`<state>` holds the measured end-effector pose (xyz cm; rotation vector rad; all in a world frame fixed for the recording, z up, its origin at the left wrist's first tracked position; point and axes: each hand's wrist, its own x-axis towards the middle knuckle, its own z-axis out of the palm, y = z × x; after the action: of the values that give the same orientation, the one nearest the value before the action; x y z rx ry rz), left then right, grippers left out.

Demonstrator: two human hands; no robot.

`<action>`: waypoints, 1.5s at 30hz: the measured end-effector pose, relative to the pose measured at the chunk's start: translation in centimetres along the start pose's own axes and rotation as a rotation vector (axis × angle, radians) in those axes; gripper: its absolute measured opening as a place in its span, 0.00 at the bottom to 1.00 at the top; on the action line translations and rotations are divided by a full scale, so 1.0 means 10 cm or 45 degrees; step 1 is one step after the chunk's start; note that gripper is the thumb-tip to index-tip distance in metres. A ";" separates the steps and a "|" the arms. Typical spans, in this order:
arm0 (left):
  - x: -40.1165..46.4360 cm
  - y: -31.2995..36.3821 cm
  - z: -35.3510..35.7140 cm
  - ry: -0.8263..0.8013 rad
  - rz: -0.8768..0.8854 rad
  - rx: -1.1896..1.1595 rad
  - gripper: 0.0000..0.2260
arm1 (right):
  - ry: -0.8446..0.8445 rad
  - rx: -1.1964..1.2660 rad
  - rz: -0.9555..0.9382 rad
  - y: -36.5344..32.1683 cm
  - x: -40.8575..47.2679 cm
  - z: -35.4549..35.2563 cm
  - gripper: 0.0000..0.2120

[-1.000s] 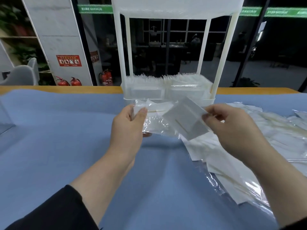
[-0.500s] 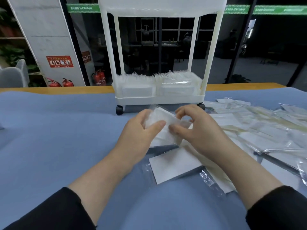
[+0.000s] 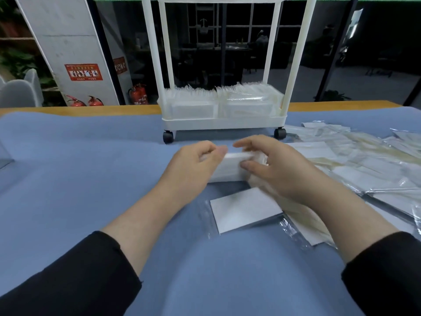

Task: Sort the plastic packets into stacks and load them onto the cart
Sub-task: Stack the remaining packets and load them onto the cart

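With the left hand [image 3: 193,165] and right hand [image 3: 273,169] clamping the packet stack [image 3: 230,166] between curled fingers, square its edges flush before lifting to the cart [image 3: 224,122].

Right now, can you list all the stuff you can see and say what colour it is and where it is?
cart: one, white, on wheels, standing on the far side of the cloth
packet stacks in cart: two side by side, clear and white, on the bottom shelf
blue cloth: one, covering the table
held stack: one, white packets, between both hands
single packet: one, white in clear plastic, lying flat below the hands
loose packets: many, clear and white, heaped at the right
fire extinguishers: three, red, on the floor behind the table
left hand: grips the stack's left end
right hand: grips its right end
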<state>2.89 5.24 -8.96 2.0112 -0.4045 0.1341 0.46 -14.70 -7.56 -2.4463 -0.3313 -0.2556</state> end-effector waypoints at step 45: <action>-0.01 0.08 0.00 -0.211 0.046 0.308 0.06 | 0.306 0.068 0.127 -0.03 -0.25 -0.43 0.19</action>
<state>2.52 4.98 -8.29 2.2622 -0.5519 0.0400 -2.40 -17.60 -4.75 -2.3399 -0.1101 -0.4851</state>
